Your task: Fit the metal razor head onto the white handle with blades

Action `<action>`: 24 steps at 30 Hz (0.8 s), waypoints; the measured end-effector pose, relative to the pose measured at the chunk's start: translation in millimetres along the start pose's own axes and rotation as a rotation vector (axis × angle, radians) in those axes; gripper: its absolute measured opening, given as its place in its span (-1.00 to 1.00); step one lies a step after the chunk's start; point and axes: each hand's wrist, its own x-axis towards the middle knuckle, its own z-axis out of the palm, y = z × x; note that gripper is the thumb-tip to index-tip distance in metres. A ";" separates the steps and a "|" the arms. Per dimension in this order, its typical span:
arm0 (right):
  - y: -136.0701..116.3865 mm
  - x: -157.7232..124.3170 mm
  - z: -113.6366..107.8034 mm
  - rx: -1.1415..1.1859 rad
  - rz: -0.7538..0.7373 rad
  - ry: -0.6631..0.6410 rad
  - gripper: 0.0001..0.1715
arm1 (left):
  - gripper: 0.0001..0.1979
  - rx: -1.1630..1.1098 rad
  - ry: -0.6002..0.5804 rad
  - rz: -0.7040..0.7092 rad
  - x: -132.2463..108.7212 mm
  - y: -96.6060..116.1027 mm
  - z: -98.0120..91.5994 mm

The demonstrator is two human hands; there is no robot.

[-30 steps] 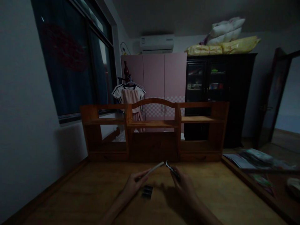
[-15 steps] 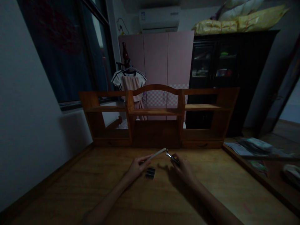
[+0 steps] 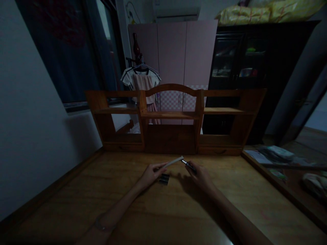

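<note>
My left hand (image 3: 151, 174) is closed on one end of a thin, pale flat stick (image 3: 174, 161), which slants up to the right. My right hand (image 3: 199, 175) grips a slim tool with a dark handle (image 3: 190, 167) and a shiny metal tip. That tip is right at the free end of the stick; whether they touch I cannot tell. Under the left fingertips, small dark pieces (image 3: 164, 179) lie side by side on the wooden tabletop (image 3: 153, 214). The tool's exact kind is too small and dim to make out.
A wooden shelf unit (image 3: 171, 115) stands along the back of the table. A raised wooden edge (image 3: 278, 183) runs down the right side, with papers and a plastic bag (image 3: 277, 153) beyond it. A white wall (image 3: 38, 136) borders the left.
The tool's metal tip has come up against the stick's far end, closing a small gap. The whole view has shifted slightly as the head tilted down.
</note>
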 end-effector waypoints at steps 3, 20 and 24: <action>0.7 -0.1 2.4 -0.005 0.006 0.004 -0.64 | -0.58 0.001 0.019 0.011 -0.1 -2.2 -0.4; 0.9 -1.2 0.7 -0.101 -0.032 -0.060 -0.66 | -0.60 0.093 0.120 -0.018 5.9 -17.6 -8.9; 2.9 -1.7 0.8 -0.099 -0.040 -0.049 -0.67 | -0.59 0.053 0.012 0.004 3.2 -11.8 -5.3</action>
